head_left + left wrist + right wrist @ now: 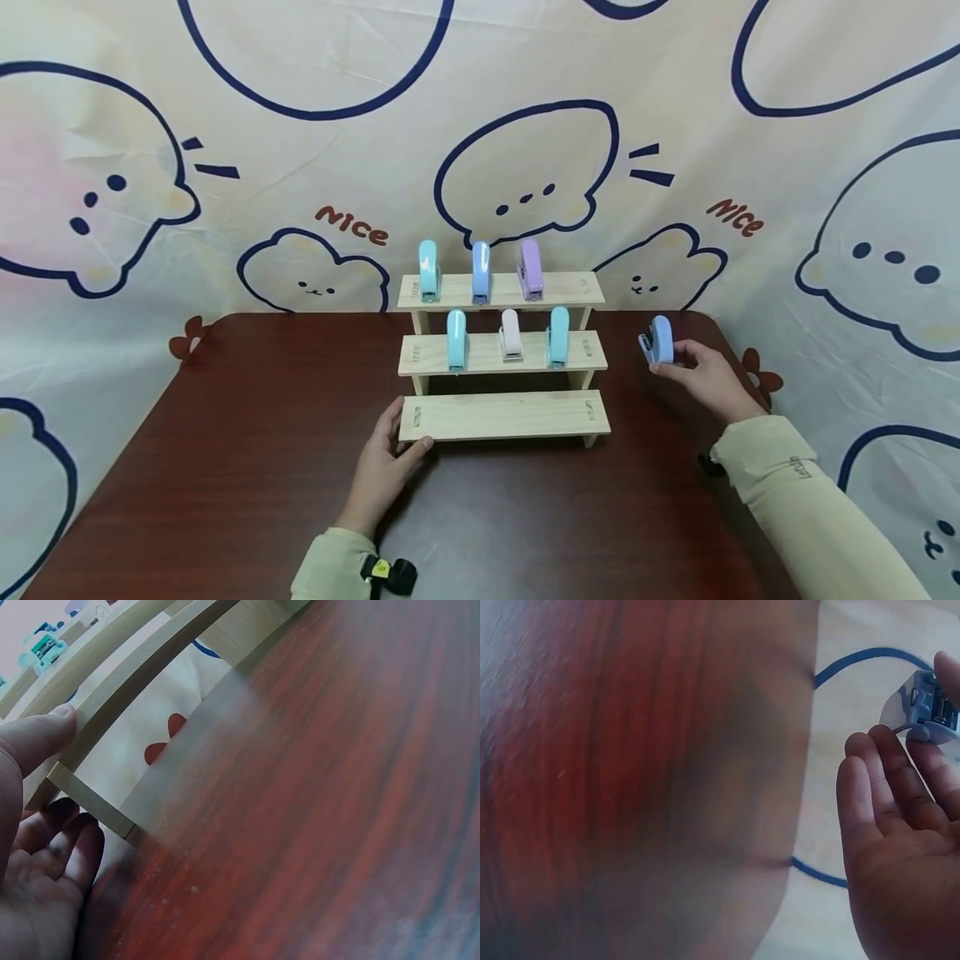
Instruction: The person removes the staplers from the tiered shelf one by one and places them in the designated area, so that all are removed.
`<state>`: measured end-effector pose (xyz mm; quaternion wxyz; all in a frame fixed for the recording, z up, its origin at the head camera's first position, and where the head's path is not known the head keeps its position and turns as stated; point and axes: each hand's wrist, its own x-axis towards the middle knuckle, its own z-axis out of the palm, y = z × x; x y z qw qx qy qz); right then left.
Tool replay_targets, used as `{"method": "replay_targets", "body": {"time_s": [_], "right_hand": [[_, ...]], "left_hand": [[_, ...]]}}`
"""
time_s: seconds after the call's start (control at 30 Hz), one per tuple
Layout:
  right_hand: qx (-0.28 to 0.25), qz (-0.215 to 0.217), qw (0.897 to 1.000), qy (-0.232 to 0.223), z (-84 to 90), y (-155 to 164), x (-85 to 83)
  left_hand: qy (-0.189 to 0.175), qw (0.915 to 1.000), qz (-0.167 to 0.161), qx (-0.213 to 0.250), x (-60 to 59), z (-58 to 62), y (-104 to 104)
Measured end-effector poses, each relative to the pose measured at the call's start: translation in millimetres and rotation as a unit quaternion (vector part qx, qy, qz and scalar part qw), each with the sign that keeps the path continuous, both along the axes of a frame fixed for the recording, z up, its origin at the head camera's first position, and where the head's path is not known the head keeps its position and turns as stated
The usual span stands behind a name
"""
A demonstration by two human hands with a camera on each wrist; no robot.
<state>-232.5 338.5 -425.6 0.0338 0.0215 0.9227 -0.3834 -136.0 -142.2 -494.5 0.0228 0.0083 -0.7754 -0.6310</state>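
A three-step wooden rack point(502, 415) stands on the dark red table point(247, 467). Its top step carries a teal, a blue and a purple stapler point(531, 269); the middle step carries a light blue point(457, 339), a white point(511, 334) and a teal stapler. The bottom step is bare. My left hand point(386, 463) rests against the rack's lower left corner, thumb on the bottom step's edge point(97, 724). My right hand point(701, 377) pinches a blue stapler point(658, 340) point(924, 705) in its fingertips, held above the table right of the rack.
A cartoon-print cloth point(525, 150) hangs behind and around the table. The table's right edge point(738, 350) runs close behind my right hand.
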Motion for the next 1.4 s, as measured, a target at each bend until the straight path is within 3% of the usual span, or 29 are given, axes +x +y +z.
{"method": "replay_targets", "body": {"time_s": [0.33,0.6,0.93,1.4], "right_hand": [[0.018,-0.004,1.0,-0.022,-16.4,15.4,-2.7],[0.026,-0.021,0.998,-0.044,-26.6,23.5,-4.5],[0.026,-0.031,0.998,-0.038,-37.0,33.1,-5.7],[0.037,-0.038,0.997,-0.049,-39.8,33.9,-10.0]], "left_hand": [[-0.017,0.9998,0.002,0.007,-0.6,-0.3,0.0],[-0.029,0.9993,-0.004,0.021,5.7,17.3,3.9],[-0.026,0.9996,0.006,-0.002,-0.1,-1.2,0.4],[-0.011,0.9999,0.008,0.0,-1.7,1.2,0.2]]}}
